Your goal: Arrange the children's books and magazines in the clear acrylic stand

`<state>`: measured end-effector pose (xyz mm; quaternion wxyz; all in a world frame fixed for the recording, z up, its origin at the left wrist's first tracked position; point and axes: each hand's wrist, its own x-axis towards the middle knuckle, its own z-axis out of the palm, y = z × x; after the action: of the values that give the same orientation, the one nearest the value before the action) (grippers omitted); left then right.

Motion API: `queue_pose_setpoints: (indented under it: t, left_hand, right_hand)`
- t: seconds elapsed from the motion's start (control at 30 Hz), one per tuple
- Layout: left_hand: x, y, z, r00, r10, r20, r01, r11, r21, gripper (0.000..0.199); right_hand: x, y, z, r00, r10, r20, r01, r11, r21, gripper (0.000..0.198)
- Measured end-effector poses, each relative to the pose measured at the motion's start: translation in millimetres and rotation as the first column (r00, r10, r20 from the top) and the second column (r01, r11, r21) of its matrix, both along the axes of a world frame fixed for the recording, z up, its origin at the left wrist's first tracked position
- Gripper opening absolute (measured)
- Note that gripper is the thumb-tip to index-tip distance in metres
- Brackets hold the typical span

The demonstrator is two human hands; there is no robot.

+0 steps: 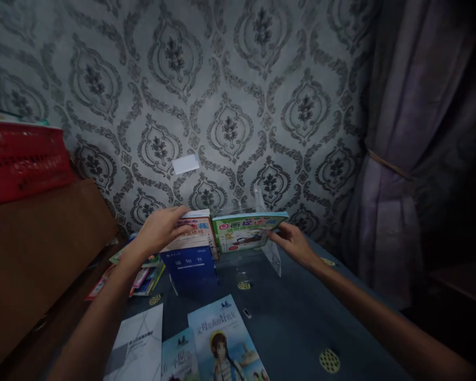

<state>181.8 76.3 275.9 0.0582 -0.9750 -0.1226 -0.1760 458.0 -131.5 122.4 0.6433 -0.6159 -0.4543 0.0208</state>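
Note:
My right hand [291,243] pinches the right end of a green picture book [244,233], fingers and thumb closed on its edge. The book is held landscape, its left end beside a row of upright books. My left hand [162,227] is closed over the top of a red-and-white book [206,230] in that row, thumb in front, other fingers partly hidden behind. A dark blue book [192,270] stands at the front of the row. Behind and below the green book is a clear plastic book stand [275,256], its right side bare.
Paperbacks lie in front: a pale one [137,344], a light blue one [178,357] and a larger illustrated one [230,338]. Several thin books [146,280] are piled at left. A red basket [24,159] sits on a brown box [47,254]. A tied curtain [388,211] hangs right.

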Motion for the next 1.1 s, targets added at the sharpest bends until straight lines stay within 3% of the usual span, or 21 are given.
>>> queue_pose_setpoints:
  t: [0.1, 0.23, 0.3, 0.4, 0.47, 0.53, 0.7, 1.0, 1.1]
  left_hand:
    - [-3, 34, 5.8, 0.986, -0.024, 0.162, 0.056, 0.980, -0.193, 0.047]
    - [6, 98, 7.4, 0.926, 0.047, 0.374, 0.096, 0.931, -0.353, 0.060]
    - [15, 125, 4.4, 0.949, 0.049, 0.312, 0.097, 0.895, -0.436, 0.061]
    - [30, 149, -1.7, 0.991, -0.061, 0.118, 0.116, 0.828, -0.548, 0.051]
    - [37, 156, -5.0, 0.993, -0.112, 0.042, 0.117, 0.835, -0.538, 0.038]
    - [42, 159, -7.7, 0.992, -0.125, 0.003, 0.111, 0.874, -0.472, 0.029]
    - [43, 164, -15.5, 0.992, -0.124, -0.017, 0.112, 0.944, -0.312, 0.020]
    - [37, 162, -27.3, 0.993, -0.112, 0.037, 0.118, 0.947, -0.298, 0.014]
    - [25, 152, -31.3, 0.966, -0.114, 0.233, 0.186, 0.931, -0.315, 0.021]
  right_hand:
    - [4, -1, 3, 1.000, 0.026, 0.017, -0.026, 0.998, -0.052, 0.048]
    - [8, -6, 7, 0.998, 0.024, 0.061, -0.017, 0.992, -0.125, 0.052]
    - [7, -8, 8, 0.997, 0.010, 0.073, 0.001, 0.988, -0.156, 0.053]
    - [5, -11, 11, 0.997, 0.001, 0.075, 0.013, 0.983, -0.181, 0.055]
    - [3, -11, 12, 0.998, -0.003, 0.070, 0.017, 0.982, -0.190, 0.056]
    - [1, -11, 12, 0.998, -0.011, 0.066, 0.023, 0.982, -0.189, 0.057]
    - [0, -9, 12, 0.999, -0.029, 0.038, 0.035, 0.983, -0.178, 0.056]
    - [-10, -5, 24, 0.996, -0.072, -0.055, 0.061, 0.982, -0.178, 0.051]
    - [-16, -4, 30, 0.992, -0.099, -0.076, 0.082, 0.976, -0.200, 0.052]
